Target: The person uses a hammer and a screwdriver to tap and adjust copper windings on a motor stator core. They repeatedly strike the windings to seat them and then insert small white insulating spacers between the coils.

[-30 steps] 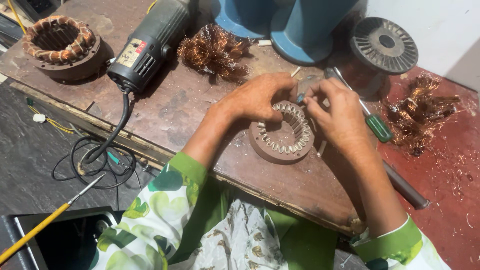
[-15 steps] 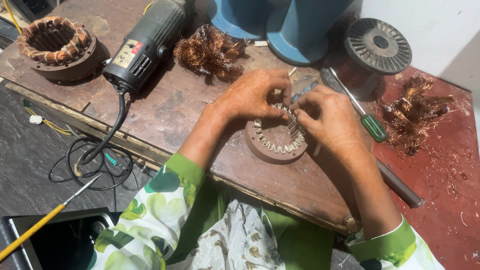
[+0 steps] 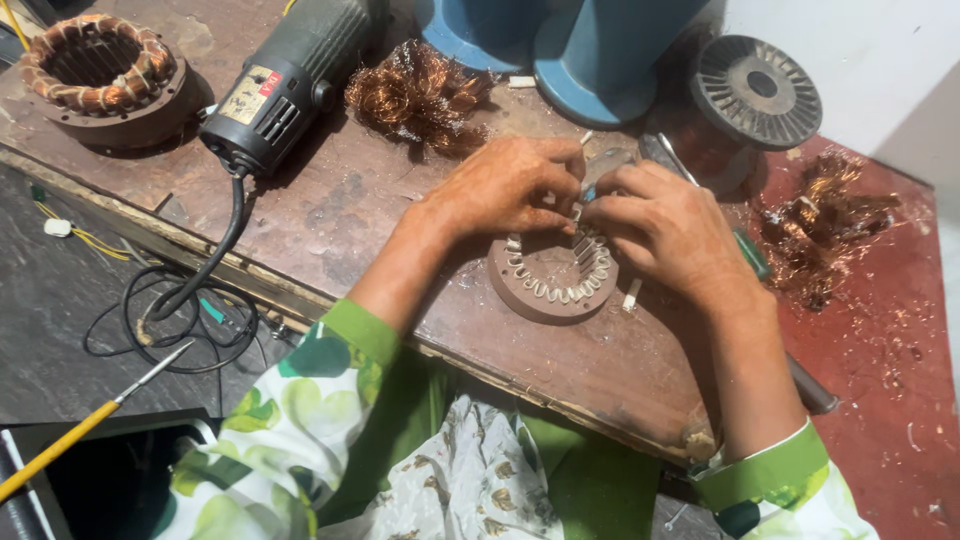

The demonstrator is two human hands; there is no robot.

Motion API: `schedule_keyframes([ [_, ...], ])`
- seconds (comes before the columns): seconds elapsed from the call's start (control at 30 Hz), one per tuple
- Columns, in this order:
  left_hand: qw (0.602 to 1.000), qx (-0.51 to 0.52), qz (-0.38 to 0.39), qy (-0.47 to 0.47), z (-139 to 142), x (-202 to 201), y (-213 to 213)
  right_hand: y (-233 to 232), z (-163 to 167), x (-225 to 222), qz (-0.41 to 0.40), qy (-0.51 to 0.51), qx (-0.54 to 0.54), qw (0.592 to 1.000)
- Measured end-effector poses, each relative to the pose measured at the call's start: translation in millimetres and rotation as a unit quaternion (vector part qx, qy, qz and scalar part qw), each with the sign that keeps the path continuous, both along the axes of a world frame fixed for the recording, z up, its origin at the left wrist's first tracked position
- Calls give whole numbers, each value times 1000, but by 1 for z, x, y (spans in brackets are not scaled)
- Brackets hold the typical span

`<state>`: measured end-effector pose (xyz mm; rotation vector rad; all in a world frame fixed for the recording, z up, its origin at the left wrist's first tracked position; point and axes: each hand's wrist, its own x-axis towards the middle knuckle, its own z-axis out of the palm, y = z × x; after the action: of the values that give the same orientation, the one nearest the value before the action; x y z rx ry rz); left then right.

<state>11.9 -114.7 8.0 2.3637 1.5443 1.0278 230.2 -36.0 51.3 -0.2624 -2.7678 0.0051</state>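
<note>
Both hands meet over the stator (image 3: 553, 280), flat on the bench (image 3: 330, 215) centre. Left hand (image 3: 505, 188) pinches something small at the slotted rim; right hand (image 3: 665, 225) grips a metal tool there. Stiff, heavy iron ring, best held by its outer edge; copper scrap (image 3: 418, 95) behind looks springy.

Rusty matt metal stator ring (image 3: 553, 280); worn, scratched wooden surface (image 3: 380, 210); shiny tangled copper wire (image 3: 418, 98); matt plastic grinder (image 3: 285, 92).

Worn wooden bench (image 3: 380, 215) (scuffed brown): stator ring (image 3: 553, 280), grinder (image 3: 285, 85), copper-wire tangle (image 3: 420, 95).
</note>
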Motion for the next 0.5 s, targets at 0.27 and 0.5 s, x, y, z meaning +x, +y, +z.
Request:
schedule_keyframes([
  [0.27, 990, 79, -77, 86, -7, -17, -6, 6, -1, 4, 22, 9, -6, 1000],
  [0.5, 989, 99, -63, 89, -10, -18, -16, 7, -1, 4, 32, 9, -23, 999],
])
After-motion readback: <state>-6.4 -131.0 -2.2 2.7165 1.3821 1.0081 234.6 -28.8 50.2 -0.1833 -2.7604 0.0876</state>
